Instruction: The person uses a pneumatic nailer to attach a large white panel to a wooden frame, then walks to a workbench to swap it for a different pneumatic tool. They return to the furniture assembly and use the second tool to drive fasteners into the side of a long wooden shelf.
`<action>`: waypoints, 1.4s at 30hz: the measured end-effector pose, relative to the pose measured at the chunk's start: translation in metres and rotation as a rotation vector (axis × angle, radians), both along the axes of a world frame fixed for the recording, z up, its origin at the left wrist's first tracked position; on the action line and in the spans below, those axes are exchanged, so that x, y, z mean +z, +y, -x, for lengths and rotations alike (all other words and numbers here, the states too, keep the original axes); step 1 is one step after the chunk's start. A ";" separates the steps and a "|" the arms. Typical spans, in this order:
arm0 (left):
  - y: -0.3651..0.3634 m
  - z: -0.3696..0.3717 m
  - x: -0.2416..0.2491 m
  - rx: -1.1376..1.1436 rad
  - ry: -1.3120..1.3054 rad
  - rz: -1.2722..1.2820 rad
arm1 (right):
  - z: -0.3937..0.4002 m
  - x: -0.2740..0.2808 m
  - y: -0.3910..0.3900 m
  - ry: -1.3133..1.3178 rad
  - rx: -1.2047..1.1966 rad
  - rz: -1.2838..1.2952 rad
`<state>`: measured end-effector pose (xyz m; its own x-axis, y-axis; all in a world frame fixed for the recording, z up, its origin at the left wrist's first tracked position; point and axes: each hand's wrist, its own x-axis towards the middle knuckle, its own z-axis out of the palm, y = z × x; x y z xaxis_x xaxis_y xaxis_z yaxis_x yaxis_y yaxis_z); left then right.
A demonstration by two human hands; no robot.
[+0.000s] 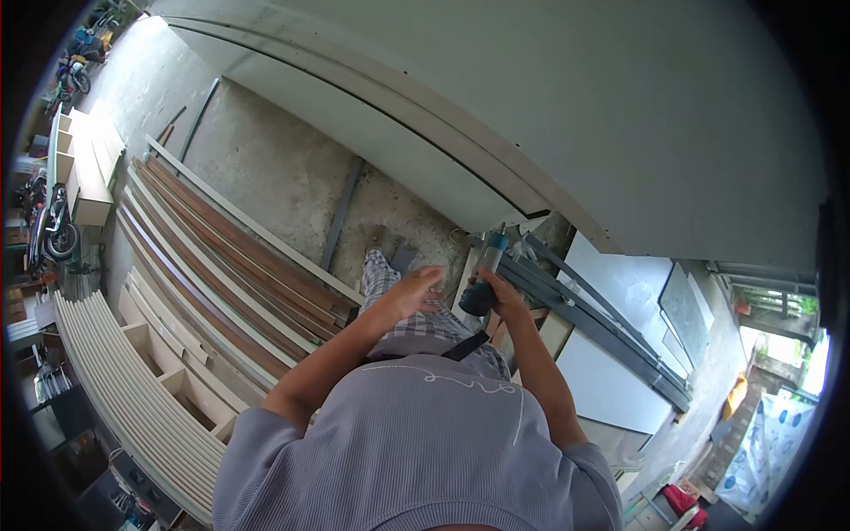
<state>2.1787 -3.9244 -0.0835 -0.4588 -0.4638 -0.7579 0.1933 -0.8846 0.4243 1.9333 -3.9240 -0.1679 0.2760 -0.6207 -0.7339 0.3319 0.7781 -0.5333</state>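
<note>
One power tool pointing toward one o'clock; right hand wrapping fingers round it; left hand hovering at nine o'clock, fingers loosely spread, best keeping clear.

The power tool is kind of a chunky thing: rounded dark end, silvery barrel, teal-blue at the far end. It's gripped in the right hand, dark end nearer the body, teal end aimed away and a bit rightward. Can't tell if it's running, tbh.
</note>
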 end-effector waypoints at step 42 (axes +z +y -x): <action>-0.046 -0.183 -0.052 0.292 -0.209 0.089 | -0.193 0.006 -0.144 -0.028 -0.067 -0.216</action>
<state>2.3618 -3.9704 -0.1355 -0.1373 -0.6206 -0.7720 0.3332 -0.7629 0.5541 2.1264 -4.0684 -0.1624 0.2620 -0.4677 -0.8442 0.3990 0.8490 -0.3465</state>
